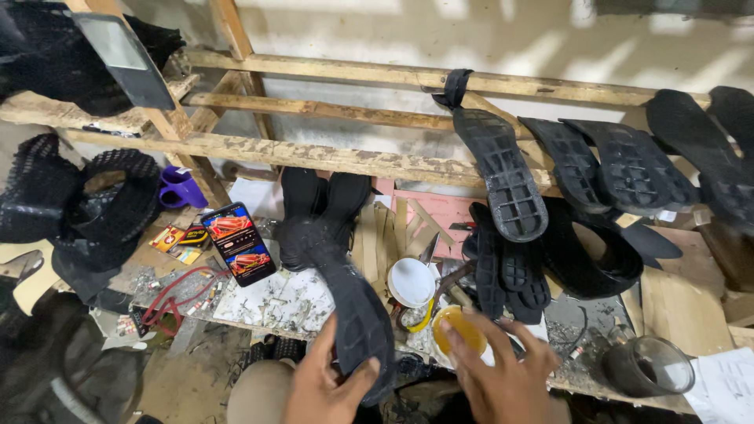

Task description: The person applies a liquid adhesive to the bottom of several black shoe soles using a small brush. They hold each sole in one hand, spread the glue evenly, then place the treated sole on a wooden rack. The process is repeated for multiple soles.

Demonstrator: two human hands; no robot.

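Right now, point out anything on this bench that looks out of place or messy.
A lit phone leans among scraps and dried glue spatter on the workbench, an odd spot for it. A red cable lies tangled beside it. The left hand holds a black sole; the right hand covers a yellow glue tub.

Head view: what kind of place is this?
Likely a small shoemaking or shoe-repair workbench. Black moulded rubber soles lean along a rough wooden rack, the left hand holds a black shoe sole, and the right hand rests by a small open tub of yellow paste, possibly glue.
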